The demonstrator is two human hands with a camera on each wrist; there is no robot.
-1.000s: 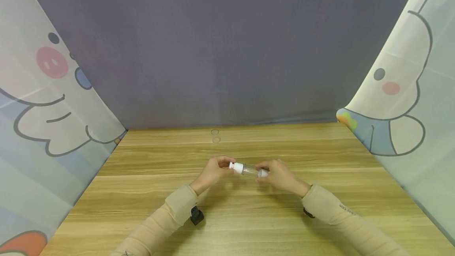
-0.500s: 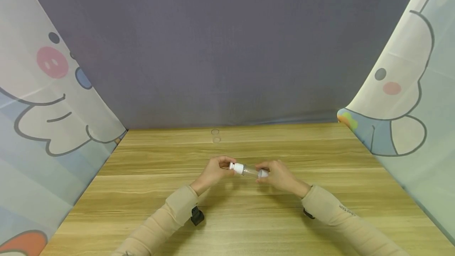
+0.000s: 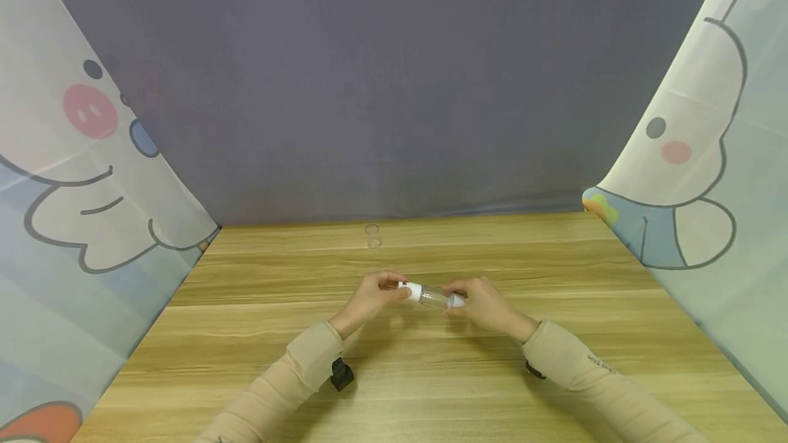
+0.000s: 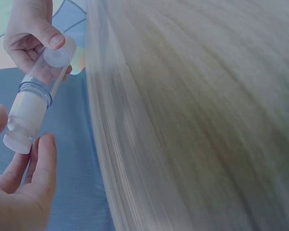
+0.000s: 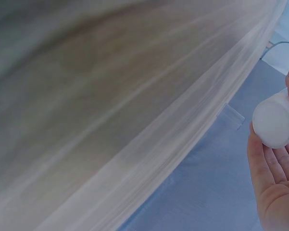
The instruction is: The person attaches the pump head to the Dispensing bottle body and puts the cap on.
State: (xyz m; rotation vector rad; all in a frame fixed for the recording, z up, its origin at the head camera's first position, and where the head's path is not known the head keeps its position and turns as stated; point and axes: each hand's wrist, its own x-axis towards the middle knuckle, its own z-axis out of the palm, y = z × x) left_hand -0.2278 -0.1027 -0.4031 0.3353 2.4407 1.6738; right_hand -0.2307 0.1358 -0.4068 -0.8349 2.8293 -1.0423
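Note:
A small clear pump bottle (image 3: pixel 434 297) with a white top (image 4: pixel 28 111) is held slantwise above the table between both hands. My right hand (image 3: pixel 486 303) grips its white base end (image 5: pixel 273 124), thumb on one side and fingers on the other. At the opposite end, my left hand (image 3: pixel 369 298) has thumb and fingers about the white top. In the left wrist view the left fingertips (image 4: pixel 47 140) touch the flat end of that top, and the thumb lies at the frame's left edge. The clear barrel looks empty.
A clear cylindrical cap (image 3: pixel 373 237) stands near the back edge of the wooden table (image 3: pixel 277 272). Behind the table hangs a dark grey cloth (image 3: pixel 394 87). Cartoon-printed curtains (image 3: pixel 689 176) flank both sides.
My left thumb has shifted slightly toward the bottle's middle, onto the white top. The bottle and my right hand have stayed in nearly the same place.

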